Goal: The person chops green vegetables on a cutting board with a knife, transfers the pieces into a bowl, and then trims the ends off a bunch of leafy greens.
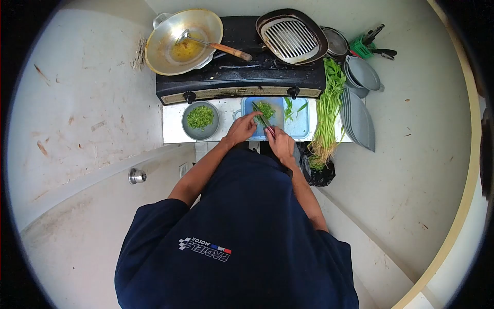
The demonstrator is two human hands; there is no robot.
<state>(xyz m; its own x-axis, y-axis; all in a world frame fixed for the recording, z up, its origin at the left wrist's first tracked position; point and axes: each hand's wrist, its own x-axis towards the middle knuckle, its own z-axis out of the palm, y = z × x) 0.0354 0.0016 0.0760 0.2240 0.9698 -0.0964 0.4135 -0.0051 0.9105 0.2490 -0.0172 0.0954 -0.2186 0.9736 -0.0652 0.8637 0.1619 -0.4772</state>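
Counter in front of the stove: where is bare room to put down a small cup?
Only narrow patches: the left counter edge beside the bowl, and the gap between bowl and cutting board. Greens and plates crowd the right end; the right hand holds a knife over the board.

One wok, one grill pan, one bowl, one cutting board, one knife.
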